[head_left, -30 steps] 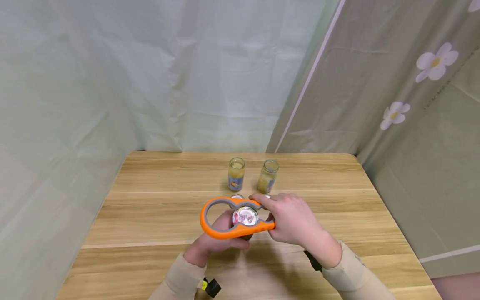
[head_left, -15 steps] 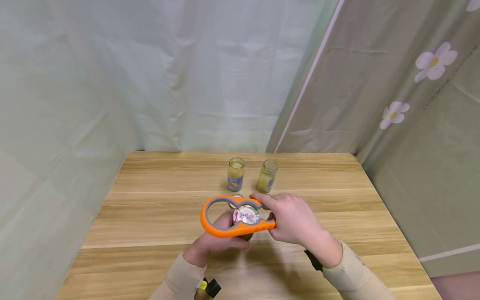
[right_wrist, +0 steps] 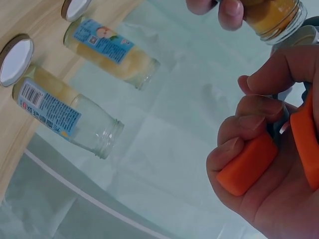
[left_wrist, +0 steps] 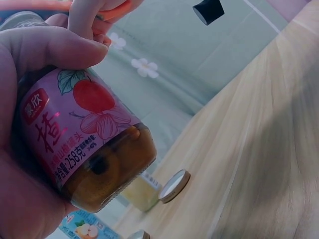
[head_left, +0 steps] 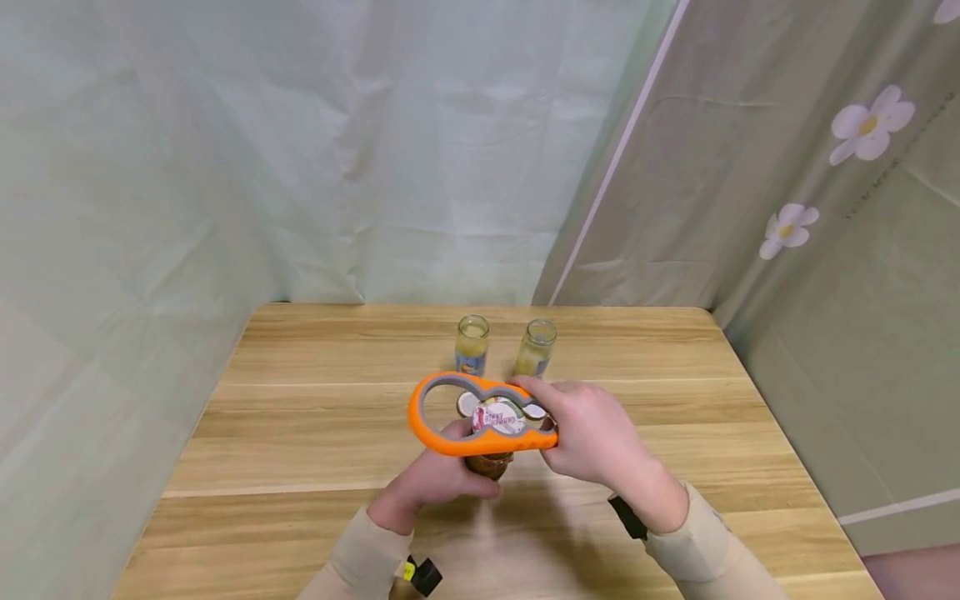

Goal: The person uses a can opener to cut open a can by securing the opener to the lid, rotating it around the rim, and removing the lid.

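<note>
My left hand (head_left: 442,479) grips a glass jar (left_wrist: 92,132) of hawthorn in amber syrup; its pink label carries a red fruit. My right hand (head_left: 596,429) holds an orange and grey jar opener (head_left: 517,440), fingers curled round its two handles. Within the opener sits a printed round lid (head_left: 498,414), above the jar. In the right wrist view the bare glass rim (right_wrist: 286,25) of the jar shows, the lid apart from it. Part of the jar's body is hidden behind my left fingers and the opener.
Two uncapped glass jars with blue labels, one on the left (head_left: 472,350) and one on the right (head_left: 536,350), stand towards the back of the wooden table (head_left: 300,433). Two loose lids lie before them, a left one (head_left: 467,404) and a right one (right_wrist: 16,60). Curtains (head_left: 450,167) hang behind.
The opener and the lid in it have risen and shifted slightly right and away with my right hand. More of the jar shows beneath. My left hand has stayed nearly still.
</note>
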A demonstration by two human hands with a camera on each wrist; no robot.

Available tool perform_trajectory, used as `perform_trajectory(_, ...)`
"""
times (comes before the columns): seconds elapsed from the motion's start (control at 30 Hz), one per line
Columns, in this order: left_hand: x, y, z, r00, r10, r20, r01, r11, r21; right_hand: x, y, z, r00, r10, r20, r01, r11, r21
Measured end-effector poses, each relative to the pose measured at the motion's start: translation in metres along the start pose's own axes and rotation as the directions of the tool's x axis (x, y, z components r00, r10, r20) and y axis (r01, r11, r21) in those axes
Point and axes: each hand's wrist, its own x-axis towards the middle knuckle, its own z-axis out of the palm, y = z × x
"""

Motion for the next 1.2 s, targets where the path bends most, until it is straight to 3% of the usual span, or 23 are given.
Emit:
perform_trajectory(0.23,0.0021,-0.0037,-0.0016,0.996,0.083,-0.013,-0.083,0.996,0.030,0.0022,0.0029,-0.0017,0.999,0.032,0.005,-0.032,0.999,-0.001)
perform_trajectory(0.47,0.0017,-0.0034,-0.0031,0.996,0.012,-0.085,-0.004,0.996,0.088,0.0046,0.0032,-0.0023,0.999,0.033,0.008,-0.033,0.999,0.004)
perform_trajectory(0.7,0.0013,-0.0037,-0.0040,0.995,0.060,-0.085,-0.053,0.995,0.086,0.0048,0.0019,-0.0016,1.000,0.020,-0.008,-0.020,1.000,0.017)
perform_trajectory(0.9,-0.0014,-0.0025,-0.0027,0.994,-0.013,-0.111,0.026,0.993,0.118,-0.0013,0.0003,0.0015,0.999,0.037,-0.008,-0.037,0.999,0.031)
perform_trajectory(1.2,-0.0006,-0.0031,-0.0045,0.990,-0.027,-0.141,0.042,0.993,0.106,-0.0016,0.0026,0.0008,0.999,0.051,-0.004,-0.051,0.998,0.030)
